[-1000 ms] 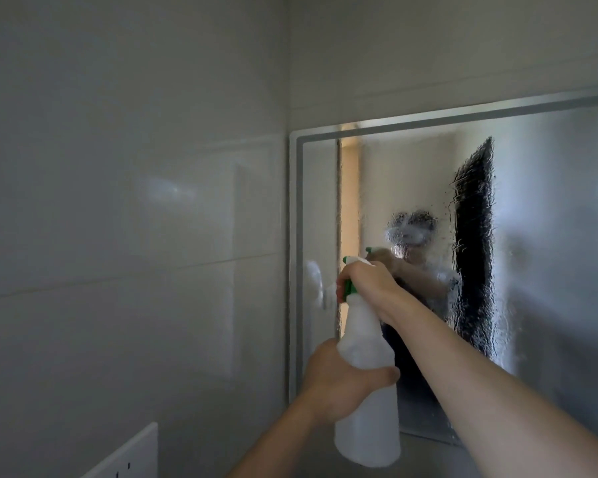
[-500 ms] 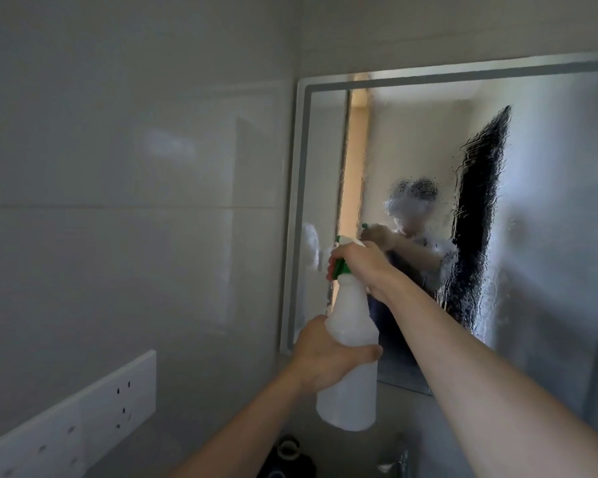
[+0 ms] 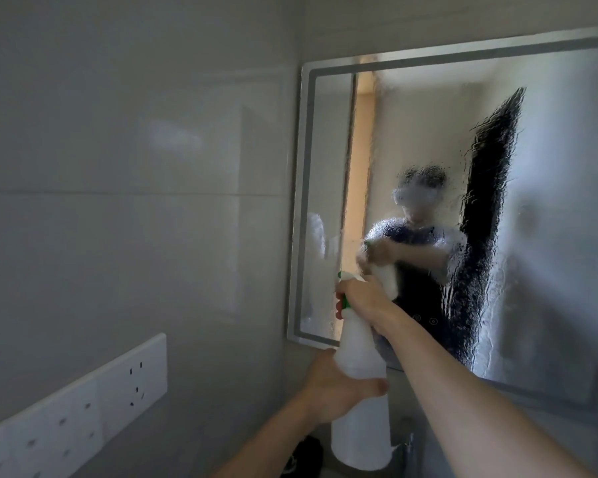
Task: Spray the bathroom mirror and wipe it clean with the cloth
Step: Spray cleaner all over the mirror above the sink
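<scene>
mirror point(image 3: 549, 201) wet near its left edge; both hands grip spray bottle point(image 3: 359, 343): left point(image 3: 335, 388) body, right point(image 3: 363, 298) trigger.

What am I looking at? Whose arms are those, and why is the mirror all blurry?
There is no machine here. A person wears a camera on their head, so you see their own two arms from above. The left hand grips the middle of a white spray bottle. The right hand grips its green and white top, where the trigger is. The mirror looks blurry because it is covered in wet droplets. A white socket panel sits on the tiled wall. No cloth shows yet.
</scene>
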